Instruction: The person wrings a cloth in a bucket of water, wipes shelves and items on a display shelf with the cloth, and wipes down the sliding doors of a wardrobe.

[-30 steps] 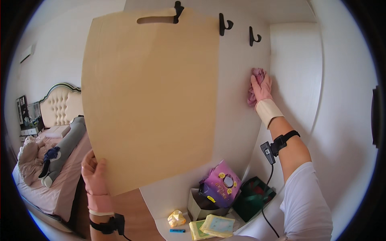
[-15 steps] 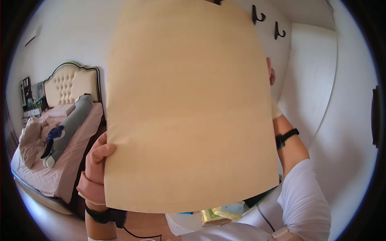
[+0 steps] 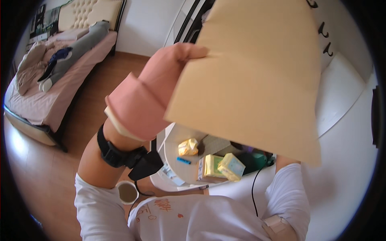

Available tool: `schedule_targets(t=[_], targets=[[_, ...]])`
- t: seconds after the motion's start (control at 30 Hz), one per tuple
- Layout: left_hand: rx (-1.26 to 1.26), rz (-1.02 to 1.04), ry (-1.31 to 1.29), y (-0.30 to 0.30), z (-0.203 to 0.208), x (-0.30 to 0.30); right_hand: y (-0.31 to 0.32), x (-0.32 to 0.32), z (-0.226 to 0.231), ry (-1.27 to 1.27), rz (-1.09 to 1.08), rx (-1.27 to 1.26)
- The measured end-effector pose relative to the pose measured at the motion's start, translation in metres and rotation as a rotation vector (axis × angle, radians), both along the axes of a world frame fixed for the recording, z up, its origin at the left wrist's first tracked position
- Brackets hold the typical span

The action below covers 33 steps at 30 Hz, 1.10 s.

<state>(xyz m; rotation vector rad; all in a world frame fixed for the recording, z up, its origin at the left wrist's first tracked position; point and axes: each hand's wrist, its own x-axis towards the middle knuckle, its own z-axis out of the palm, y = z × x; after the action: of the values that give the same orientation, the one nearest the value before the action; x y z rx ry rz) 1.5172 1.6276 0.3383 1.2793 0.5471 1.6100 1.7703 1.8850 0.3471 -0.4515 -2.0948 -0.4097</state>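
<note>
My left hand, in a pink rubber glove with a folded cuff, pinches the left edge of a large tan sheet. Smooth and plain, it looks like stiff paper or thin board; I cannot tell which. It is held up and tilted in front of me, and its upper edge runs out of the picture. Behind its right part my right forearm disappears, so my right hand and its fingers are hidden.
Below the sheet, a white table bears yellow packets, a wrapped yellow-white pack and a small blue item. A bucket stands beneath. Black hooks line the right wall; a bed is at the left.
The sheet has swung right and tilted, uncovering the table and more floor. My left hand has risen and moved right with it. Fingers seen at the sheet's right edge are now hidden.
</note>
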Motion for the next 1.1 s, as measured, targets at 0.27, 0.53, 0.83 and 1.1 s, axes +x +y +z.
schedule_targets(t=[0.27, 0.53, 0.83, 1.1], targets=[[-0.092, -0.389, -0.366, 0.019, -0.001, 0.026, -0.027, -0.012, -0.035, -0.086, 0.067, -0.158], [0.224, 0.282, 0.050, 0.052, -0.035, 0.062, -0.046, -0.050, -0.092, 0.028, 0.558, -0.763], [-0.046, 0.220, -0.325, 0.076, -0.060, 0.093, -0.086, -0.127, -0.144, -0.022, 0.711, -0.784], [0.078, 0.312, 0.058, 0.037, -0.109, -0.002, -0.119, -0.162, -0.162, 0.208, 0.398, -0.787]])
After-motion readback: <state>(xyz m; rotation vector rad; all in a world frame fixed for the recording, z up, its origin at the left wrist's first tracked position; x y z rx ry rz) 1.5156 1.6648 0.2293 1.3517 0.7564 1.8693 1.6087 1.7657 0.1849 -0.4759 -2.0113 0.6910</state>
